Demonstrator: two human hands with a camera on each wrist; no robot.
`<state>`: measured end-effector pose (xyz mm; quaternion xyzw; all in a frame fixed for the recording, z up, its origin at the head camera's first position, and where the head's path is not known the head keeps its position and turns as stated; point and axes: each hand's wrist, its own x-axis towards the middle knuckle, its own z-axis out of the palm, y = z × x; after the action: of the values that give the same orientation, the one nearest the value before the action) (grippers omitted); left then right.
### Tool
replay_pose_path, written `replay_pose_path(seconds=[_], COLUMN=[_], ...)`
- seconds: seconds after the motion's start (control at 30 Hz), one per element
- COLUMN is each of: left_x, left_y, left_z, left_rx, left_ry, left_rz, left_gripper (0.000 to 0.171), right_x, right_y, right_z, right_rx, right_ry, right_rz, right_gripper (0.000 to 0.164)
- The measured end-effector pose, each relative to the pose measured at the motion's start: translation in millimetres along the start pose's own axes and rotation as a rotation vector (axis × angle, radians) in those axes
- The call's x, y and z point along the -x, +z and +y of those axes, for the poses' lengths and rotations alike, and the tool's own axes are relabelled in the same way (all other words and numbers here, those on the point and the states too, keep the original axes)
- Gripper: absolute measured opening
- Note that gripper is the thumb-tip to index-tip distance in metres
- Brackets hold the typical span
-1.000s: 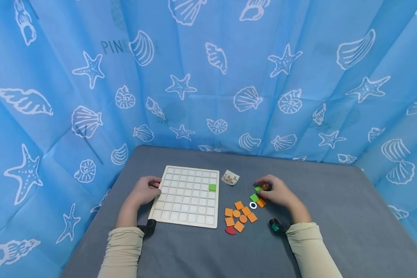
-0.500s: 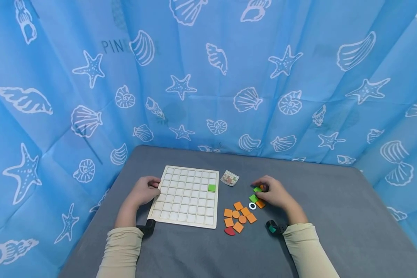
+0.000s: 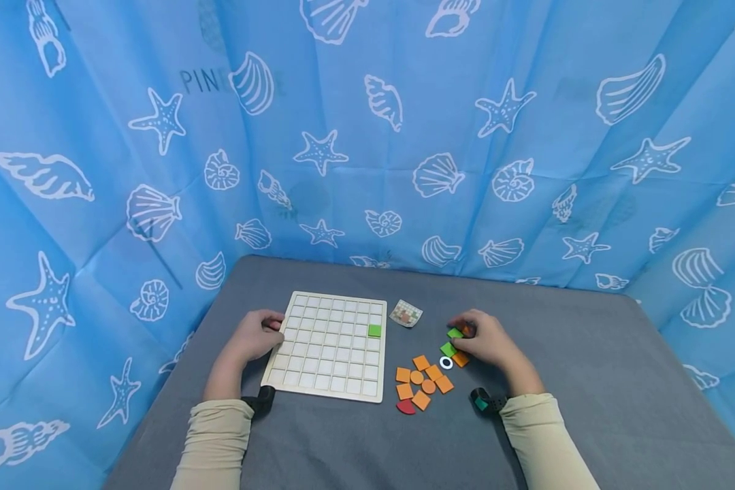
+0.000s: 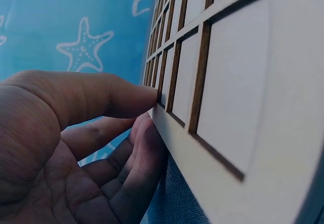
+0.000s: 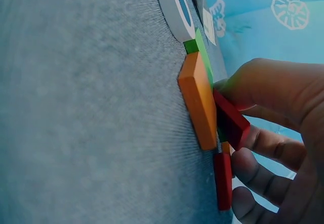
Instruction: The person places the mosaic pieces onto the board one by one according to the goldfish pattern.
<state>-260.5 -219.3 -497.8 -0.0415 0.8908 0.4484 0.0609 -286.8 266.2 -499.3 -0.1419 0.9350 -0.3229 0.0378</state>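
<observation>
In the head view my left hand (image 3: 256,335) is at the left edge of a pale wooden grid board (image 3: 327,388). The left wrist view shows its thumb on the board's rim (image 4: 177,138), with curled fingers at the edge below. My right hand (image 3: 490,337) is over a small cluster of pieces on the right. Its thumb and finger pinch a tilted red block (image 5: 232,120), seen in the right wrist view beside an orange block (image 5: 198,102). Another red block (image 5: 223,181) lies below the fingertips. Two green tiles (image 3: 448,349) lie close to the thumb.
One green tile (image 3: 375,331) sits in a right-hand cell of the board. A small printed grid card (image 3: 406,314) lies right of it. Several orange pieces (image 3: 421,400), a red wedge (image 3: 406,406) and a white ring (image 3: 446,363) lie on the grey cloth (image 3: 343,449).
The right hand and wrist have shifted slightly, and the red seen beside the thumb a second ago is now hidden in the head view. The left hand and board stay in place.
</observation>
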Motion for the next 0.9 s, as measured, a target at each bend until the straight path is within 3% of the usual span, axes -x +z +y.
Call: replay_pose_path(seconds=[0.47,0.9], left_x=[0.0,3.0], left_y=[0.3,2.0], left_z=[-0.4,-1.1], left_rx=[0.000,0.021], left_ry=[-0.009,-0.005], left_rz=[-0.002,-0.008], left_gripper=[0.048,0.047], right_x=[0.8,3.0], right_y=[-0.7,0.4], right_z=[-5.1,-8.2], right_rx=[-0.027,-0.018], right_ry=[0.046,0.011], right_rz=[0.017,0.060], right_gripper=[0.031,0.025])
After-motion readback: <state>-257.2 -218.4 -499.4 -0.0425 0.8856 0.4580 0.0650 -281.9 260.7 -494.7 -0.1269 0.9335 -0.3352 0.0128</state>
